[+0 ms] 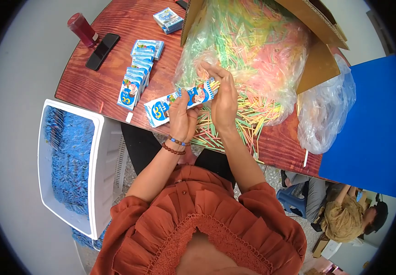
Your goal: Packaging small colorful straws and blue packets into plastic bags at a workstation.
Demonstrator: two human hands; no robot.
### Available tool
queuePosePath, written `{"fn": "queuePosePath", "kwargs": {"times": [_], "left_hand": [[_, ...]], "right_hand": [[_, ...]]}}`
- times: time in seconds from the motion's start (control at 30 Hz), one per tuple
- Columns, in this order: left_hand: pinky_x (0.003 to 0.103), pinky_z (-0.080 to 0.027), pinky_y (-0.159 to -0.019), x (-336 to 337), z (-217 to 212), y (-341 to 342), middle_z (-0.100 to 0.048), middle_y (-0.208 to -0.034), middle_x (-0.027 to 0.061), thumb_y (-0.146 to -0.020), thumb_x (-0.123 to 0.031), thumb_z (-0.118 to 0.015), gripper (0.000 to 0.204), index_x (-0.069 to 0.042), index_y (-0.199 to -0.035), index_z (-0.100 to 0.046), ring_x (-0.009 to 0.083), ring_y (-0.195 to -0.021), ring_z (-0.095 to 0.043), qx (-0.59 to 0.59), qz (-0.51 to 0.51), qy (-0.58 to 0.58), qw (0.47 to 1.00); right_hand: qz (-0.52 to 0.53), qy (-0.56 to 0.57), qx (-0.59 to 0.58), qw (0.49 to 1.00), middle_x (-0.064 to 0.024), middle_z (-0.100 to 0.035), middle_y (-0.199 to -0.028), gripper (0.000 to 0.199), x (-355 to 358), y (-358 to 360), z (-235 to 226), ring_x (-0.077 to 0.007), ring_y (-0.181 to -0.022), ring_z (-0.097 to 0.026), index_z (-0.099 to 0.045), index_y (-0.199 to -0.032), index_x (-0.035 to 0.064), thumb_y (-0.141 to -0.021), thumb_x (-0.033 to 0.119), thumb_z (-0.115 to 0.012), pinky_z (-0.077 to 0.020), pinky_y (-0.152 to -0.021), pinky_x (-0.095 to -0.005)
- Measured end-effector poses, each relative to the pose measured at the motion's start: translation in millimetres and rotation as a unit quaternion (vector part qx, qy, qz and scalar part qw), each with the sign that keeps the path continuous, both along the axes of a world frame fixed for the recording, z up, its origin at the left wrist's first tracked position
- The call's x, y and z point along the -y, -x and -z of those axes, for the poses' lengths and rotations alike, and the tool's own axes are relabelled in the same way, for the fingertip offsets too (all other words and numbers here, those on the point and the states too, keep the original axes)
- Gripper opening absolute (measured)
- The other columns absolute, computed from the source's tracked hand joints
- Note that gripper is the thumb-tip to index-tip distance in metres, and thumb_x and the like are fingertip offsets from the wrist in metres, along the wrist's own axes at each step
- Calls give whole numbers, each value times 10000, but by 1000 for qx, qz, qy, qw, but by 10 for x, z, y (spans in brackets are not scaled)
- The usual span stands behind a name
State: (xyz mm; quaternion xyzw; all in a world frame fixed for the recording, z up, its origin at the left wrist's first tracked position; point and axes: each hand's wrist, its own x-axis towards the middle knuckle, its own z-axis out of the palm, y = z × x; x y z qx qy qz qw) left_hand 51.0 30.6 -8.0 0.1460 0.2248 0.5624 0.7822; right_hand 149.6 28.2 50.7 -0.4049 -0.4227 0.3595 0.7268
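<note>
Left hand (182,115): clamped on a blue-and-white packet (198,95)
Right hand (225,101): cupped at its open end, grip unclear, pale sticks (215,85) protruding
Step, apparently: settling the sticks; next move calls for light, even pressure
Loose sticks (264,110): right of right hand
Packet row (130,89): left of left hand
Carton (318,68): beyond both

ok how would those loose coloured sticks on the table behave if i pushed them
The loose sticks look thin, so probably very light. Their straight lengths suggest they're fairly stiff. Lying crisscross on the table, they would likely scatter when pushed.
</note>
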Motion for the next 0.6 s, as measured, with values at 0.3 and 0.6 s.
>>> {"fn": "queuePosePath", "kwargs": {"times": [0.3, 0.6], "left_hand": [[391, -482, -941, -132, -81, 44, -634, -1162, 96, -1007, -209, -499, 271, -7, -1179, -552, 193, -1034, -613, 61, -7, 8, 998], [415, -475, -961, -158, -64, 218, -640, -1135, 94, -998, -205, -521, 238, -31, -1154, -560, 199, -1046, -614, 79, -18, -20, 996]], "right_hand": [[-57, 78, 123, 988, -149, -497, -1366, 478, 33, -236, -123, -215, -1194, -521, -487, -1305, -30, -1033, 353, -402, -388, -1022, -350], [-119, 113, 113, 980, -15, -656, -992, 206, 26, -24, -56, -46, -882, -589, -619, -1126, -18, -929, 36, -603, -474, -751, -187]]}}
